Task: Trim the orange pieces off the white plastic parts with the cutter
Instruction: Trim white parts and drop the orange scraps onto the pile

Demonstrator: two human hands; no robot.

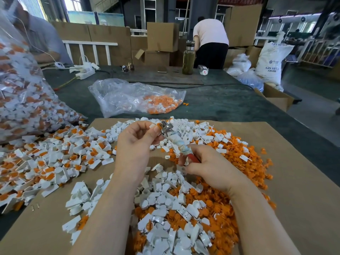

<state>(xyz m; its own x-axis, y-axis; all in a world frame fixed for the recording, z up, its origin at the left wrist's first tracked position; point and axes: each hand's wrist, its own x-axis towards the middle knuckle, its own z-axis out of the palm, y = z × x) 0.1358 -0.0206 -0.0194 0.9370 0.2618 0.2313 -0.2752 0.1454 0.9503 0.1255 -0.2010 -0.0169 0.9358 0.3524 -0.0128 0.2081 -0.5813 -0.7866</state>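
— Which step is in hand?

— A cut, by the look of it. The left hand [137, 142] pinches a white part [154, 126] with its orange piece above the table [230, 105]; the right hand [206, 163] has its grip closed round the cutter [176, 142], whose metal head meets that part.

— And next?

— Likely a squeeze of the handles, then dropping each piece on its pile.
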